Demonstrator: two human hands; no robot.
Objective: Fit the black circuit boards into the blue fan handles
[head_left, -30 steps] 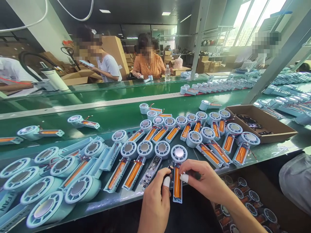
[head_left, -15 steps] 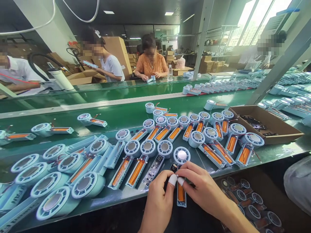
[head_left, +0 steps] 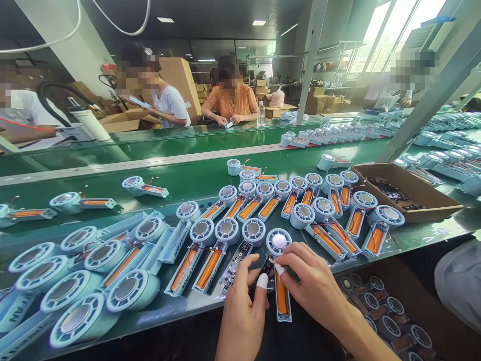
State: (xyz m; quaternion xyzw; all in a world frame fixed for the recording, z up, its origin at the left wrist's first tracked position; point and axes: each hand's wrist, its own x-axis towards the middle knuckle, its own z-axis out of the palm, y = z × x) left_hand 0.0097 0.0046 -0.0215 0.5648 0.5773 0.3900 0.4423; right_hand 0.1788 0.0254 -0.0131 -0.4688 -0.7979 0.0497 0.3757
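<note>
Between the thumb and fingers of my left hand (head_left: pixel 242 306) is a small dark circuit board (head_left: pixel 268 264), tilted over the handle of a light-blue handheld fan (head_left: pixel 278 240). My right hand (head_left: pixel 313 281) is closed at the board's upper end, its fingertips pinched; what they grip is too small to make out. White covers are on the thumb tip of my left hand and a fingertip of my right. Below the hands, the fan's open handle shows an orange battery (head_left: pixel 280 298) and sticks out past the table edge. Left of it, another fan's handle carries a circuit board (head_left: pixel 233 268).
Several fans with orange batteries and loose wires crowd the green table (head_left: pixel 195 165). A cardboard tray (head_left: pixel 424 216) of dark boards stands right. Below the edge, a box holds more fans (head_left: pixel 391 325). Co-workers sit across; one in an orange top (head_left: pixel 240 98) handles a fan part.
My left hand has tilted the circuit board, so more of it shows, and its thumb has moved down and left, apart from my right fingertips. The view has shifted slightly.
</note>
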